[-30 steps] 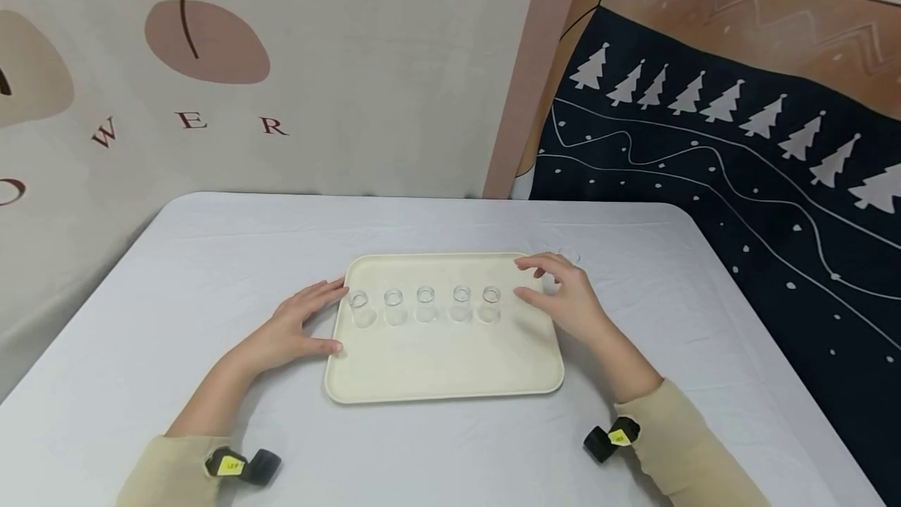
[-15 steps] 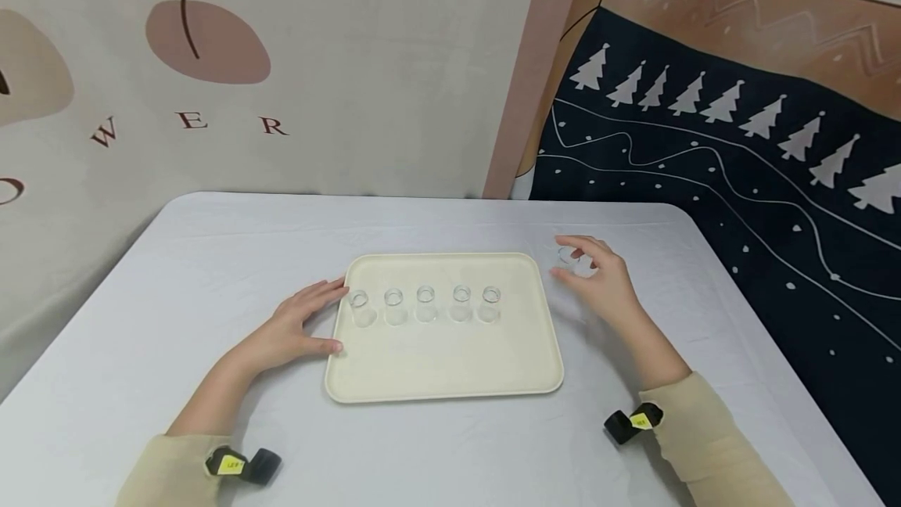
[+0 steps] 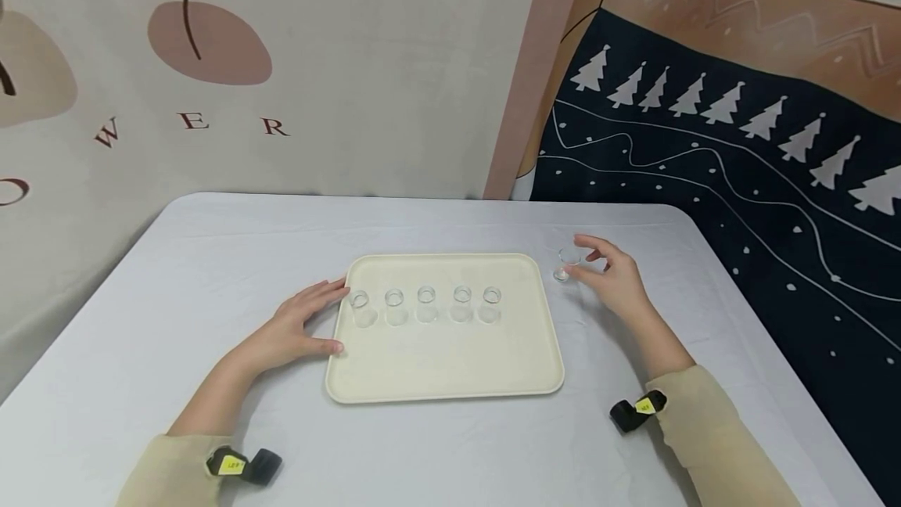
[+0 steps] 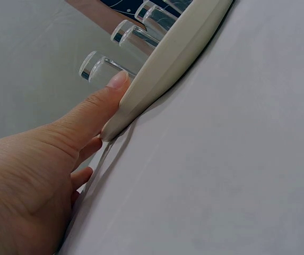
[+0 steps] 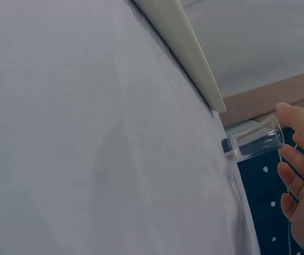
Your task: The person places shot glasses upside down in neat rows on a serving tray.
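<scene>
In the head view, a pale cream tray [image 3: 450, 362] bears a row of several small clear shot glasses [image 3: 425, 305], set upside down with their thick bases on top. My left hand [image 3: 290, 327] rests against the tray's left edge, thumb and extended fingers spread apart along it. To the right of the tray, one shot glass [image 3: 561, 274] stands upright, wide rim up. My right hand [image 3: 611, 272] is around its right side, fingers loosely bent. In the right wrist view, the thumb [image 5: 292, 114] and fingertips come right at the rim of this glass [image 5: 252, 141].
A white cloth [image 3: 394, 452] covers the table. Behind stand a pale printed cloth [image 3: 394, 84] and, at right, a dark one with white trees [image 3: 704, 155]. A small black wrist camera [image 3: 242, 466] sits at the left cuff, another camera [image 3: 637, 409] at the right.
My right hand has moved right, from over the tray's right edge to the upright shot glass beside it, baring more of that glass. The left hand and the row on the tray have stayed put.
</scene>
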A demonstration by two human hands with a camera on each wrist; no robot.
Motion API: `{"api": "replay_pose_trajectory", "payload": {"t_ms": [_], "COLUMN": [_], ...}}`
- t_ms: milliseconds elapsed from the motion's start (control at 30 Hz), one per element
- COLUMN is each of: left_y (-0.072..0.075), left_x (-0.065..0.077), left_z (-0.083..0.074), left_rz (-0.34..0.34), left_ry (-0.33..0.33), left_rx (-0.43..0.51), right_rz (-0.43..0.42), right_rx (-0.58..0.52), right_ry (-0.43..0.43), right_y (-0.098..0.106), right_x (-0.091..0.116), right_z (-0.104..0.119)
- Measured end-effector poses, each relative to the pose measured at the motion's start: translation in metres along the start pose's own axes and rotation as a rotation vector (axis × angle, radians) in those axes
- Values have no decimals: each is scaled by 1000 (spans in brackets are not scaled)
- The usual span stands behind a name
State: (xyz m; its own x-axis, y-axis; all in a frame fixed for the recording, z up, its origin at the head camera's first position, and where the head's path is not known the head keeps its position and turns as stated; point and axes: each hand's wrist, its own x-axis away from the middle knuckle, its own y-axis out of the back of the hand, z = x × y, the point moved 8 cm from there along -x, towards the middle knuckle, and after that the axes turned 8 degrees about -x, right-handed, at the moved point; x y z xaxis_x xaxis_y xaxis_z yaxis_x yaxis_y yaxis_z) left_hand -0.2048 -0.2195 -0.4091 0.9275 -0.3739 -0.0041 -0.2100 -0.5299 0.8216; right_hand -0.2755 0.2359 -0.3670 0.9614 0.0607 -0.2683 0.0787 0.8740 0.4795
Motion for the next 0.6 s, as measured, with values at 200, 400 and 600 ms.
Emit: {"api": "replay_pose_trajectory", "payload": {"t_ms": [200,400,600], "left_y": [0,0,0], "left_x": [0,0,1], "left_z": [-1,1,0], "left_rz": [1,-2,-2], "left_ry": [5,12,-4], "left_rx": [5,2,12], "right_rz": [36,72,83], "right_rx": [-37,-44,-31], "right_ry": [-41,-72,-112], "right_y": [-3,-11,-19], "right_x": [-2,-2,0], "right_z": [-14,-27,-38]}}
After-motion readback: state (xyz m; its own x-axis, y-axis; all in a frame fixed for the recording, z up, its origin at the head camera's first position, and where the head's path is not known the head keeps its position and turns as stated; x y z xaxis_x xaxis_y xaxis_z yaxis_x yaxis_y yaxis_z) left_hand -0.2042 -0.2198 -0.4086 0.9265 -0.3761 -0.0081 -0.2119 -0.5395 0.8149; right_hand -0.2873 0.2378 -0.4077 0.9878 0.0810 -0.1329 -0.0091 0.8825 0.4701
